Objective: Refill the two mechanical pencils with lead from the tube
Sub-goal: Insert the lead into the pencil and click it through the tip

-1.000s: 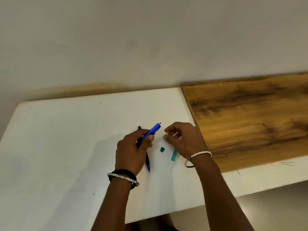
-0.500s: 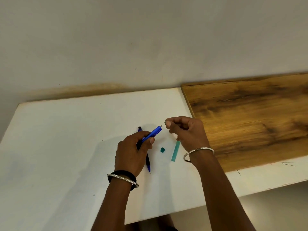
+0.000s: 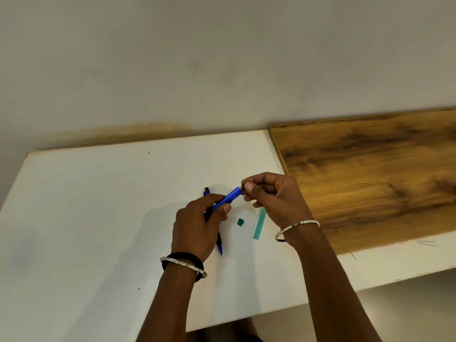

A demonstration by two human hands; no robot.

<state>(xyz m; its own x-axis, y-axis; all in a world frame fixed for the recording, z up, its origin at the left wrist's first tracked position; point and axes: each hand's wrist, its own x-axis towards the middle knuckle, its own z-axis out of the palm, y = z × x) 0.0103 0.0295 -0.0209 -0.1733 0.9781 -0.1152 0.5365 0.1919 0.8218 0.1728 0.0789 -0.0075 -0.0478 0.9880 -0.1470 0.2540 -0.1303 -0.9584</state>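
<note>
Blue pencil (image 3: 228, 199) held above white surface (image 3: 98, 206), back end raised toward right. Left hand (image 3: 197, 227) wrapped round barrel. Right hand (image 3: 270, 198) pinched narrow at open end, lead itself too thin to see. Second pencil (image 3: 219, 243) flat beneath left hand. Green tube (image 3: 259, 223) and cap (image 3: 240, 221) just beside. Best: steady barrel, feed straight, no bending.

Two mechanical pencils: one blue pencil (image 3: 228, 199) in hand, one second pencil (image 3: 219, 244) on the white table (image 3: 98, 206); one green lead tube (image 3: 259, 224); one green cap (image 3: 240, 221); two bracelets
</note>
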